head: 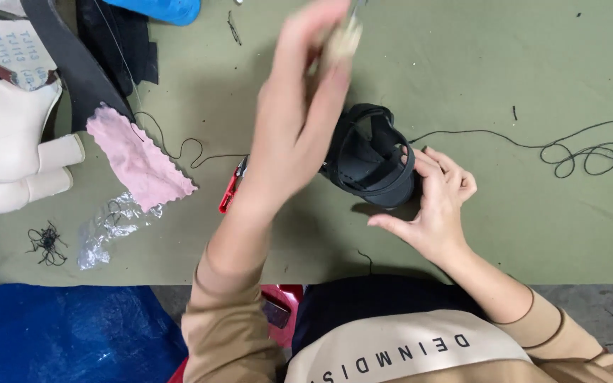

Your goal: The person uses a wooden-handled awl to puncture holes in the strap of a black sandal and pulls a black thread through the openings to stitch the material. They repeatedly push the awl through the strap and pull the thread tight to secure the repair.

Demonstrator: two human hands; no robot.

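You get even, soft overhead light with faint shadows. Your raised left hand [299, 106] blurs at upper centre; everything else stays sharp.

Right hand [431, 206] steadies the black shoe upper [370, 156] on the green table [505, 227]. Left hand [299, 106], blurred, is raised pinching a pale tool [342, 39]; red snips [230, 188] lie left.

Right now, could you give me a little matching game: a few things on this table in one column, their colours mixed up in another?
Things:
1. shoe piece held by the right hand
2. scrap of cloth
3. small snips beside the left hand
4. table cover

Colours:
A. olive green
B. red
C. black
D. pink

Pairs: 1-C, 2-D, 3-B, 4-A
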